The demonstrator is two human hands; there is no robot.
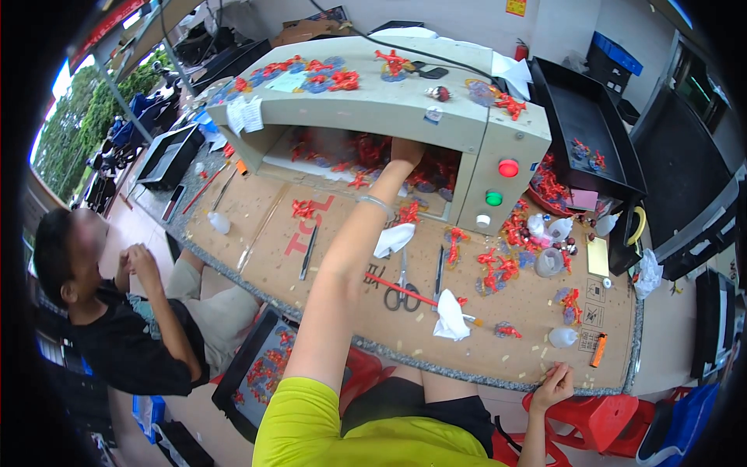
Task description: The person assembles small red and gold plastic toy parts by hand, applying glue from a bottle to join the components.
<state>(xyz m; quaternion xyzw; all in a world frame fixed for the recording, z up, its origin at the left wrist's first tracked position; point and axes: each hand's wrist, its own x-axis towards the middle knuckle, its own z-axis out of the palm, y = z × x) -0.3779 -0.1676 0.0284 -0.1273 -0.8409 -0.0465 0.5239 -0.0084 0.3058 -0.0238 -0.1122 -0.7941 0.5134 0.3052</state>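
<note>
Fingers of the L hand [406,150] are out of sight inside the cream metal cabinet [506,124], so can't tell how far open they are or if they've got hold of anything. The worker's L forearm goes in thru the front opening, w/ a pale bangle [377,204] at the wrist. R hand [554,385] is by the bench's front edge, fingers curled in nr the thumb, nothing visible held; a tiny item could be hidden, can't say.

The red figurines [369,146] nearest the L hand are heaped in the cabinet, some at the front of the opening. More figurines [302,208] lie on the cardboard-covered bench [268,241], w/ black-handled scissors [402,297], white tissue [450,315] and an orange lighter [598,350].

Figurines look like rigid glossy plastic on see-thru bluish bases: prob. light, a bit slick, thin limbs prob. snap-prone and apt to tangle w/ neighbours. Best hold is prob. the base rim or chunky torso, light pinch, lifted singly, no tugging on limbs.
</note>
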